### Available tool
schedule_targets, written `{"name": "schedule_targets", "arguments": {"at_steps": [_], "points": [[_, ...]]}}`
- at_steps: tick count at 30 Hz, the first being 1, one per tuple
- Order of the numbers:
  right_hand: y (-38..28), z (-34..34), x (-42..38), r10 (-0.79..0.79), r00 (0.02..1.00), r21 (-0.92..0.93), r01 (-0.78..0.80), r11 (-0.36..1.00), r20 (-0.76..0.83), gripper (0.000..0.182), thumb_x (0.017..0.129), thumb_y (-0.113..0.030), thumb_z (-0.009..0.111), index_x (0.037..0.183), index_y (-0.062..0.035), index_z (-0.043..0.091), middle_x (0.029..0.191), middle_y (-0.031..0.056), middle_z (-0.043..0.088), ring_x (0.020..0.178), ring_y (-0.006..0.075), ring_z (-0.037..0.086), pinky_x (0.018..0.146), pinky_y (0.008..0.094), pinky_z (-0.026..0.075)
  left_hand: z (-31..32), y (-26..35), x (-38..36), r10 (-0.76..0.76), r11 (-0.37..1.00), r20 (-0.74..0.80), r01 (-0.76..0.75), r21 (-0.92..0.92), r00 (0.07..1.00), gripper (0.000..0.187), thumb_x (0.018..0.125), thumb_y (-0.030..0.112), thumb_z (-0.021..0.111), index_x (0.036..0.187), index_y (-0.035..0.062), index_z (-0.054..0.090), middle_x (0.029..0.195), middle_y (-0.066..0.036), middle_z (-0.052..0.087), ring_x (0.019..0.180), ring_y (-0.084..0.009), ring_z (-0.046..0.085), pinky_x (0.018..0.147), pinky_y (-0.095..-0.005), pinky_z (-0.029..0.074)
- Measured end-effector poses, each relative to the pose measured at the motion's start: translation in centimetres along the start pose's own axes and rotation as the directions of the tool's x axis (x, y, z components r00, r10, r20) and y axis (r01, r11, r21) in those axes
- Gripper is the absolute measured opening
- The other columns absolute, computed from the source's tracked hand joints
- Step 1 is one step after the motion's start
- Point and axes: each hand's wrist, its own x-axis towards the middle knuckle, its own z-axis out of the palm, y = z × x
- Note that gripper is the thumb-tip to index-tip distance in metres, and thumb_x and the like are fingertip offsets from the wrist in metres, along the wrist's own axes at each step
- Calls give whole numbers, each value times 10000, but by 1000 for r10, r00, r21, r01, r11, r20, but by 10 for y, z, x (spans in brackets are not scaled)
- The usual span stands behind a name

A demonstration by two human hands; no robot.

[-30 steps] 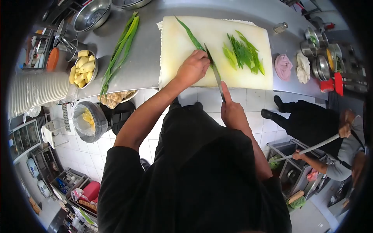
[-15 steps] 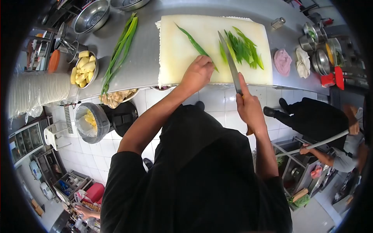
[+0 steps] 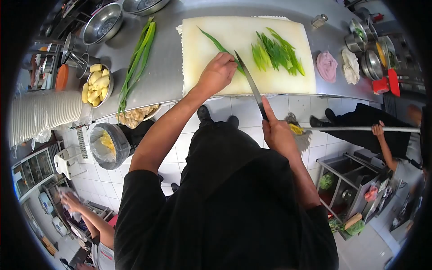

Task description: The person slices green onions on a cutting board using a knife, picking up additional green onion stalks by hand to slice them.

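Observation:
On the white cutting board (image 3: pixel 195 67), my left hand (image 3: pixel 218 72) is closed around a long green onion leaf (image 3: pixel 213 40). Its thin end points to the upper left, and its other end shows past my fingers. My right hand (image 3: pixel 279 136) grips a knife (image 3: pixel 252 85) by its handle, index finger stretched along the top. The blade's tip reaches over the board, close to the right of the leaf. Slant-cut green onion pieces (image 3: pixel 275 53) lie piled at the board's right. More long green onion leaves (image 3: pixel 138 60) rest on the steel counter (image 3: pixel 168 54) to the left.
Left on the counter are a bowl of peeled yellow pieces (image 3: pixel 96 85) and a steel bowl (image 3: pixel 102 24). A pink cloth (image 3: pixel 326 66), white cloth (image 3: pixel 350 66) and shaker (image 3: pixel 319 20) stand right. Below are a lined bin (image 3: pixel 108 146) and a person's mop (image 3: pixel 301 134).
The knife has moved left, from beside the cut pieces toward the leaf in my left hand. At right a mop head has come into view near my legs; another person's arms appear lower left.

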Motion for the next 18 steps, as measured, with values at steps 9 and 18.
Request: {"name": "schedule_targets", "arguments": {"at_steps": [9,18], "points": [[7,7,5,-16,999,-1,16,1000,46,707,928,-71,506,1554,-195,203,649,279,610,611,482,596,664,588,472,3,-2,-2,-16,1000,0,16,-27,1000,84,780,-15,686,863,-1,688,970,-110,617,948,-290,598,832,-378,511],[10,18,15,24,990,35,-30,999,141,735,926,-53,475,1563,-184,131,631,277,600,600,468,601,615,578,464,-1,1,-2,-25,1000,7,25,-5,1000,62,771,-7,681,831,11,678,964,-107,614,950,-288,597,831,-383,512]]}}
